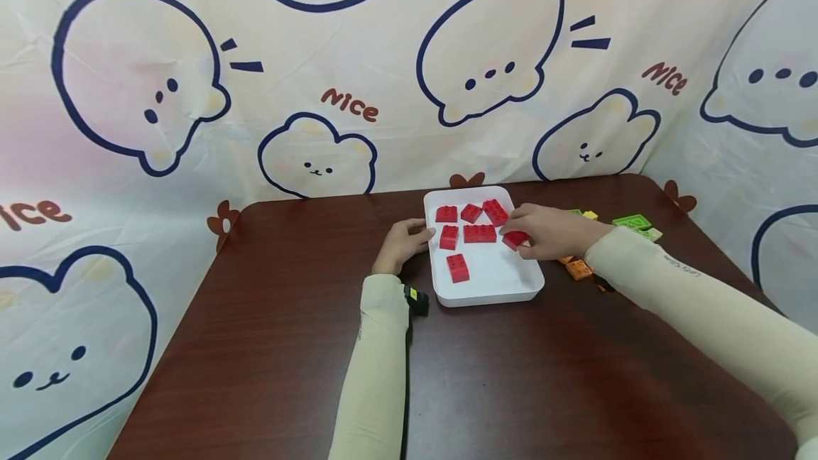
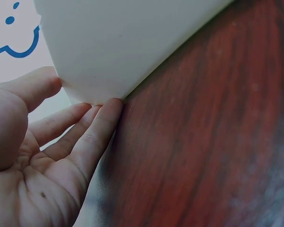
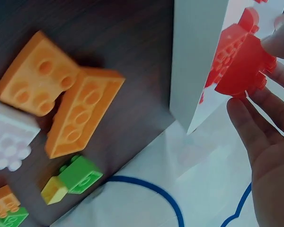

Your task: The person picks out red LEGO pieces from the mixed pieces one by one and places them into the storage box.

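A white tray (image 1: 486,286) stands on the table with several red toy bricks (image 1: 479,233) spread inside. At its left side, my left hand (image 1: 401,243) touches the rim and outer wall. The left wrist view shows those fingers (image 2: 87,142) nearly straight against the tray wall (image 2: 123,52), the thumb at its edge. Over the tray's right side, my right hand (image 1: 543,231) pinches a red brick (image 1: 515,239) between thumb and fingers. Seen from the right wrist, this brick (image 3: 246,66) has a curved side and studs, and another red brick lies behind it.
Right of the tray lie loose bricks: orange (image 3: 42,75), white (image 3: 12,135), green (image 3: 80,174) and yellow (image 3: 54,190). My right forearm (image 1: 696,304) passes over part of them. A patterned cloth (image 1: 396,55) hangs behind the dark wooden table (image 1: 287,346).
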`<state>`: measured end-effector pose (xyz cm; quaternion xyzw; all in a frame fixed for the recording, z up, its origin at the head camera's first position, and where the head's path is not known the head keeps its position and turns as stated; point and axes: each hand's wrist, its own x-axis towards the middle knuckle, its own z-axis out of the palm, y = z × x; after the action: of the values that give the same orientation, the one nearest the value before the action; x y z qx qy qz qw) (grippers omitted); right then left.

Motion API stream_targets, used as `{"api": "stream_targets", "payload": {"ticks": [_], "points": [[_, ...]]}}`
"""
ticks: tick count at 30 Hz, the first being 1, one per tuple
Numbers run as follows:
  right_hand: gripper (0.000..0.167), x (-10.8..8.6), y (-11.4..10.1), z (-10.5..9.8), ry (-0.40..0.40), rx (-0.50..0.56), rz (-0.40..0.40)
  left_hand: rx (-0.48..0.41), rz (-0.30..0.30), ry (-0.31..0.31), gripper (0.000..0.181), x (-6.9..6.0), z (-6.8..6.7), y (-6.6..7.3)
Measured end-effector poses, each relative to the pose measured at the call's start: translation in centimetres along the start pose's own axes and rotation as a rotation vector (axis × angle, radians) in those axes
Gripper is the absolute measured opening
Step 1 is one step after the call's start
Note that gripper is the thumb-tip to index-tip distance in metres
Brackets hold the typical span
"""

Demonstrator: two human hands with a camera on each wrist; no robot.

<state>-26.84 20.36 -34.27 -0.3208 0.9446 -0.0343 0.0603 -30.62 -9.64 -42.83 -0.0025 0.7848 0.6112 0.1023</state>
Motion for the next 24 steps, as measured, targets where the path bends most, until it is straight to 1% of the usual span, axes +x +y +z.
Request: {"api": "stream_targets", "payload": {"ticks": [6,11,16,24], "points": [[0.052,1.0,-1.1,0.6,-0.066,0.020,-0.007,0.005,0.007,-0.004,0.055,0.1,0.0,0.0],[0.051,1.6,-1.8,0.8,-0.106,0.029,-0.017,0.002,0.004,-0.001,0.055,0.1,0.1,0.0],[0.049,1.9,-2.3,1.0,-0.136,0.026,-0.022,0.000,0.005,0.000,0.055,0.1,0.1,0.0],[0.053,2.3,-2.5,1.3,-0.162,0.014,-0.035,0.006,0.009,0.005,0.055,0.0,0.0,0.0]]}}
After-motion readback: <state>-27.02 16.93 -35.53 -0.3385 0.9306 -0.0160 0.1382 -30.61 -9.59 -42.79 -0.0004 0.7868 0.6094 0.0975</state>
